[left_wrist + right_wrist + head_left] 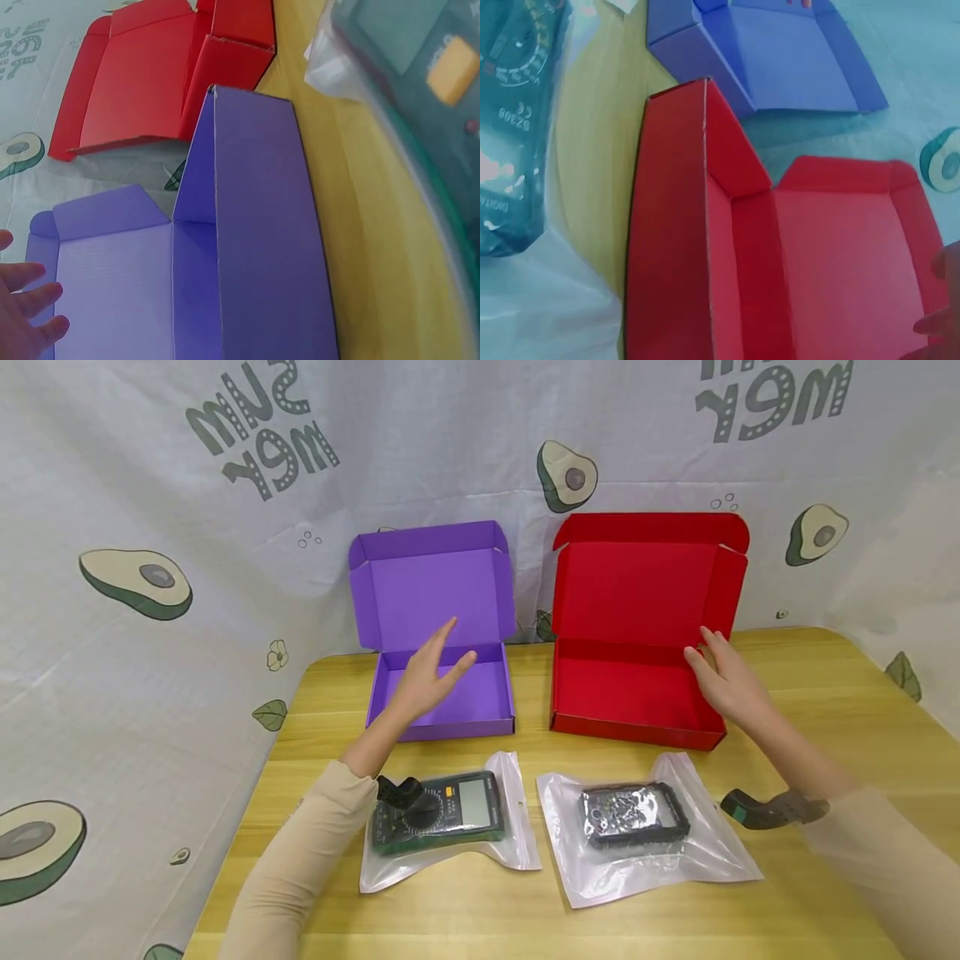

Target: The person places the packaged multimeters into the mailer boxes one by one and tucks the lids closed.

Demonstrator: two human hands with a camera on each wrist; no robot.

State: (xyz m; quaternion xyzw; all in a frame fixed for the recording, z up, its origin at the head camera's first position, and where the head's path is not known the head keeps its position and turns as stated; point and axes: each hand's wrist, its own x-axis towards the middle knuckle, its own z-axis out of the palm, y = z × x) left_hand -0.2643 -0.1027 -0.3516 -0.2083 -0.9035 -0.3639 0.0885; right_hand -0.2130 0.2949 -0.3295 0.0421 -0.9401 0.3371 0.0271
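Note:
My left hand is raised over the open purple box, its fingers extended and nothing in its grasp. Over the right side of the open red box my right hand hovers, fingers spread and holding nothing. Both boxes have their lids standing up at the back. In front of the purple box lies a digital multimeter in a clear plastic bag; the left wrist strap hides part of it. A second, smaller multimeter lies in its own clear bag before the red box.
Everything stands on a wood-grain table. A white cloth printed with avocados hangs behind and to the left. Wrist camera mounts stick out from both wrists above the bags.

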